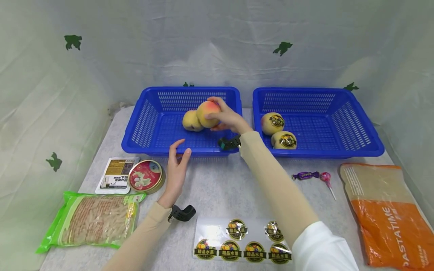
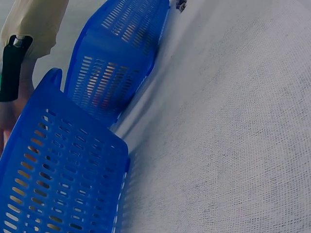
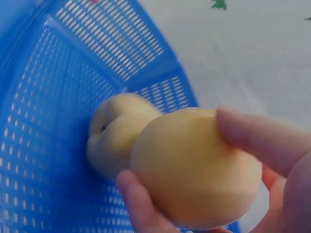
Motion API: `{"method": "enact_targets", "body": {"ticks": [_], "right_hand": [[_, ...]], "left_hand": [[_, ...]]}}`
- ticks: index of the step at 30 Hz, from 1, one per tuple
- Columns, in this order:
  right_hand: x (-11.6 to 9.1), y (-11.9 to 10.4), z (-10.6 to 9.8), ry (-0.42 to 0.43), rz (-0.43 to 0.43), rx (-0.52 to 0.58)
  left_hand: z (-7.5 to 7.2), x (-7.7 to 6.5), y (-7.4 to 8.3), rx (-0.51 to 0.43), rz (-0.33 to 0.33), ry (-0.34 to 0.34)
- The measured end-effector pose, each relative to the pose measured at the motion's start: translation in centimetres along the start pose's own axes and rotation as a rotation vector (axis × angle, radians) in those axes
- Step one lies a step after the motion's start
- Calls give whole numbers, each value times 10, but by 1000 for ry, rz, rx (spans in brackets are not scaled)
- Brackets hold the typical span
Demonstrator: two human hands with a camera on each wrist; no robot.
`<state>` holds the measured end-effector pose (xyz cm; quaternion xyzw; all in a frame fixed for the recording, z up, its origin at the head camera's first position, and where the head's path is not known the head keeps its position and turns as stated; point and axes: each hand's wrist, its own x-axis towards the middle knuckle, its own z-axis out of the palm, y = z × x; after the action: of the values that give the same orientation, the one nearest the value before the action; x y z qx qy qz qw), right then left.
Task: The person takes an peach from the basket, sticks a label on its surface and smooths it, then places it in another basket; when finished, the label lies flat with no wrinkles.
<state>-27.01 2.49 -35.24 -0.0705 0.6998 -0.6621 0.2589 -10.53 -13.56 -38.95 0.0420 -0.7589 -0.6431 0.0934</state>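
My right hand (image 1: pixel 228 116) grips a yellow peach (image 1: pixel 207 113) with a red blush, over the left blue basket (image 1: pixel 142 148). Fingers and thumb curl round the fruit (image 3: pixel 194 167) in the right wrist view. Behind it in that view, a second peach (image 3: pixel 114 133) lies in the basket. My left hand (image 1: pixel 177 171) is held by the basket's front edge, fingers loosely bent with nothing between them. A round red tin (image 1: pixel 145 175) is just left of it. Two peaches with black-and-gold stickers, one at the back (image 1: pixel 272 124) and one in front (image 1: pixel 284 140), lie in the right blue basket (image 1: pixel 356 152).
A sheet of round stickers (image 1: pixel 217 226) lies at the front. On the left are a white-edged flat pack (image 1: pixel 116 175) and a green-edged bag (image 1: pixel 98 220). To the right lie a purple candy (image 1: pixel 306 175), a lollipop (image 1: pixel 326 177) and an orange pasta bag (image 1: pixel 386 214).
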Motion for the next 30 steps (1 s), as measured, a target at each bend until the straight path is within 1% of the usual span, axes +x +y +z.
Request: {"method": "enact_targets", "body": {"ticks": [3, 6, 13, 16, 20, 22, 24, 28, 30], "right_hand": [[-5, -7, -3, -46, -39, 30], [-15, -15, -7, -101, -73, 45], [-51, -33, -11, -238, -149, 105], [-63, -32, -15, -298, -189, 133], [-74, -24, -22, -374, -248, 156], [-81, -20, -23, -384, -274, 147], [-89, -16, -23, -370, -292, 133], [-106, -10, -21, -315, -283, 116], [-114, -8, -21, -309, -272, 116]], "left_hand": [[0, 0, 0, 5, -1, 4], [0, 0, 1, 12, -2, 8], [0, 0, 0, 3, -2, 2], [0, 0, -1, 1, -7, -6], [0, 0, -1, 1, -11, -14], [-1, 0, -1, 3, -10, -13], [-1, 0, -1, 3, -8, -12], [-1, 0, -1, -5, -6, -20], [-1, 0, -1, -11, -7, -24]]}}
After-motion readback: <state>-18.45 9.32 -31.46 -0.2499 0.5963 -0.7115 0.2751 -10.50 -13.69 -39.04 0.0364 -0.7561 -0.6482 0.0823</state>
